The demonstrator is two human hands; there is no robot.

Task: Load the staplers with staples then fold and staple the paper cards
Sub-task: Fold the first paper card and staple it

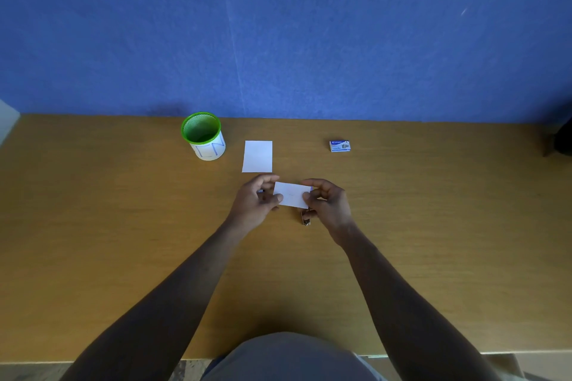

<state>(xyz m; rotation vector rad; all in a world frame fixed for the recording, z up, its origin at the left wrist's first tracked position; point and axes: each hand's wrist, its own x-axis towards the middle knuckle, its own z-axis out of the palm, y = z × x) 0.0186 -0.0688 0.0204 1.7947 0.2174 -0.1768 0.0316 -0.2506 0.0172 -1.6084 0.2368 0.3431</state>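
A small white folded paper card point(291, 194) is held just above the wooden table point(123, 241) between both hands. My left hand point(255, 201) pinches its left edge, my right hand point(329, 204) pinches its right edge. A faint mark shows at the card's middle. Below the card, partly hidden by my right hand, a small metal stapler point(305, 219) lies on the table. A flat white paper card point(257, 156) lies unfolded behind the hands. A small blue and white staple box point(340, 146) sits at the back right.
A green mesh cup point(203, 136) with a white paper band stands at the back left, near the blue wall point(278, 25). The table's front edge runs close to my body. A dark object point(561, 139) shows at the far right edge.
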